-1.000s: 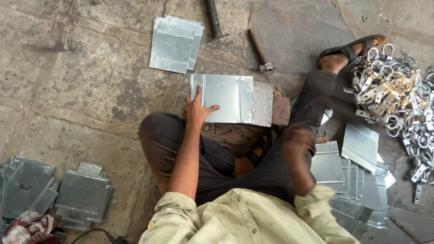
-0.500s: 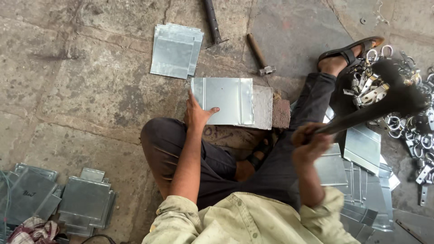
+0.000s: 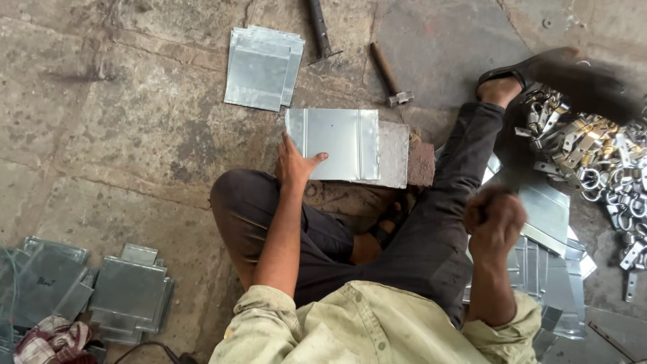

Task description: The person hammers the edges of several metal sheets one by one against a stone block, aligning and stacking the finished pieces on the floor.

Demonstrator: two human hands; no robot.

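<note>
Two hands in my view: left hand (image 3: 294, 164) lies flat, released, on the metal sheet (image 3: 340, 143); right hand (image 3: 495, 217) is clenched, contents blurred.

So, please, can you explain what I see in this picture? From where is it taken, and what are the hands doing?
The camera sits on the person's head and looks down at their lap and the stone floor. The person sits on the floor. The left hand presses flat on a folded metal sheet that lies on a block. The right hand is raised and closed on a dark handle; it is blurred, so the tool is unclear. Nearby lie a stack of sheets, a small hammer, a pile of metal rings and clips, and more sheet pieces.
</note>
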